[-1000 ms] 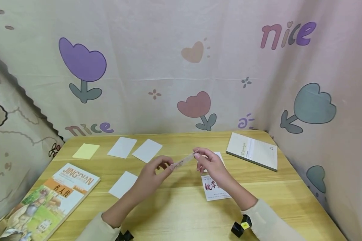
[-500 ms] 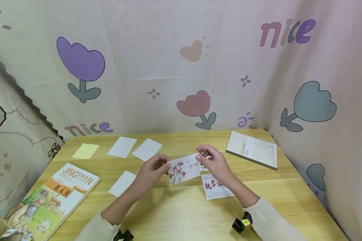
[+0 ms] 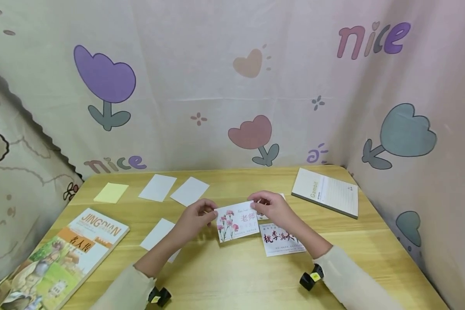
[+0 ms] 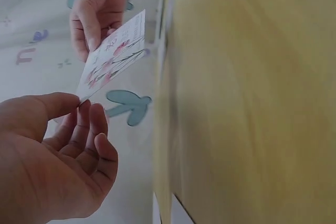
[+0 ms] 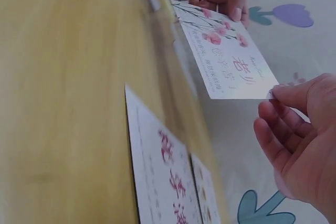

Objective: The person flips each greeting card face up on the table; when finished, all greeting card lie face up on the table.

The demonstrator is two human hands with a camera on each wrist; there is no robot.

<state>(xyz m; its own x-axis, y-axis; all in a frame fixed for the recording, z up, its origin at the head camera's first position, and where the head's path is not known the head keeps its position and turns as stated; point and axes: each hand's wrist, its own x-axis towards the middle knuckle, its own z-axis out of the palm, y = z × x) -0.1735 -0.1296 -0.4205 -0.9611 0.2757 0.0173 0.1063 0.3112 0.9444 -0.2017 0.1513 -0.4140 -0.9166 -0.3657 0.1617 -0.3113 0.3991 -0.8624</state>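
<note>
A white card point(image 3: 237, 221) printed with pink carnations and Chinese characters is held up above the table, its printed face toward the head camera. My left hand point(image 3: 196, 218) pinches its left upper corner between thumb and fingertips. At the opposite upper corner my right hand point(image 3: 273, 209) pinches it the same way. The right wrist view shows the card point(image 5: 226, 51) stretched flat between both hands. Beneath my right forearm lies a card with dark red characters point(image 3: 280, 241), and another card behind it is mostly covered by my right hand.
Two blank white cards point(image 3: 157, 187) point(image 3: 190, 191) lie at the back left beside a yellow sticky note point(image 3: 111, 193). Another white card point(image 3: 156, 234) is partly under my left forearm. A picture book point(image 3: 62, 258) lies far left, a Gambit notebook point(image 3: 325, 192) back right.
The carnation card, first seen nearly edge-on, has tilted so its printed face shows fully. Both hands keep their pinch, and the card now sits slightly lower than half a second ago.
</note>
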